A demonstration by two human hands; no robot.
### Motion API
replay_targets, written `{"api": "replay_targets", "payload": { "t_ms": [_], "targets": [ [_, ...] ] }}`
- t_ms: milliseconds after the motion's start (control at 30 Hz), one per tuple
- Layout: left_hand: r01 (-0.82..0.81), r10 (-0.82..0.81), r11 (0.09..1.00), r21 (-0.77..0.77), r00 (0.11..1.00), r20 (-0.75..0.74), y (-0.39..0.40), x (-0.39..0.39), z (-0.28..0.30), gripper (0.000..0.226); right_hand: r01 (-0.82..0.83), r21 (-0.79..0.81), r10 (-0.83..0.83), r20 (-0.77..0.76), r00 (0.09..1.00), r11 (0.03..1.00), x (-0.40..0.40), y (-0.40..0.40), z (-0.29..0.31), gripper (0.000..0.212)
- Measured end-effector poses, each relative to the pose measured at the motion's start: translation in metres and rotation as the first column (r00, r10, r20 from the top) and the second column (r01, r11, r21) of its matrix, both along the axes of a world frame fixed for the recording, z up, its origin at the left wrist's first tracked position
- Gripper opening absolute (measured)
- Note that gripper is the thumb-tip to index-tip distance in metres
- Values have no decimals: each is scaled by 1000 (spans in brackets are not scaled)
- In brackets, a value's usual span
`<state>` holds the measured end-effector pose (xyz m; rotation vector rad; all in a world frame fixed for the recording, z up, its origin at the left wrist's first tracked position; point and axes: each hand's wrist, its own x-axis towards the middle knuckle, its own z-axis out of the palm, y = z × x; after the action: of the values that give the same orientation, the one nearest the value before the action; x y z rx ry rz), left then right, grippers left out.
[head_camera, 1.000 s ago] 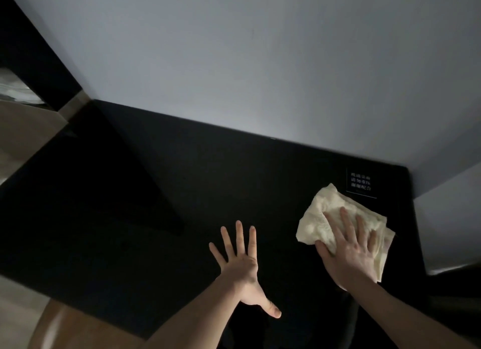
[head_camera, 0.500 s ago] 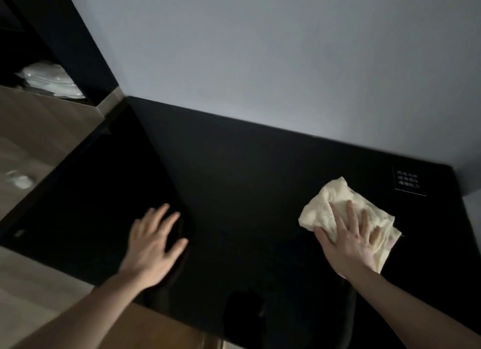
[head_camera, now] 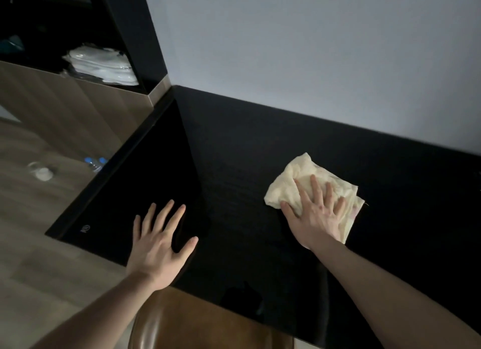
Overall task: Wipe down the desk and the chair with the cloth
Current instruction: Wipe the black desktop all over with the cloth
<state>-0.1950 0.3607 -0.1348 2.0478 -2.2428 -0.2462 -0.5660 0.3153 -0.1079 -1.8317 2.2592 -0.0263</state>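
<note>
A cream cloth [head_camera: 294, 178] lies crumpled on the black desk [head_camera: 247, 150], right of the middle. My right hand [head_camera: 316, 213] presses flat on the cloth's near part, fingers spread over it. My left hand [head_camera: 160, 242] rests open and flat on the desk near its front left corner, holding nothing. The brown chair [head_camera: 197, 325] shows at the bottom, tucked below the desk's front edge.
A pale wall [head_camera: 312, 49] rises straight behind the desk. On the left is a dark shelf unit with folded white items [head_camera: 104, 66] above a wooden panel. Two water bottles [head_camera: 95, 162] and a small glass dish [head_camera: 43, 171] sit on the wooden floor left of the desk.
My right hand has slid the cloth leftward along the desk. My left hand moved from the middle to the front left corner. The view has turned left, showing the shelf and floor.
</note>
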Motion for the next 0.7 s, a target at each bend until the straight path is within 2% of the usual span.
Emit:
{"api": "replay_targets", "payload": {
  "t_ms": [233,433,700],
  "targets": [
    [-20,20,1000,10,1000,-5,-1,-1,0,88,-102,-75,107,61,992,992,35,-15,-7,78],
    [-24,24,999,34,1000,11,-2,-3,2,89,-84,-97,95,117,989,992,32,-11,-7,73],
    [-15,14,998,57,1000,15,-2,-3,5,89,-35,-111,46,100,994,993,36,-11,-11,72]
  ]
}}
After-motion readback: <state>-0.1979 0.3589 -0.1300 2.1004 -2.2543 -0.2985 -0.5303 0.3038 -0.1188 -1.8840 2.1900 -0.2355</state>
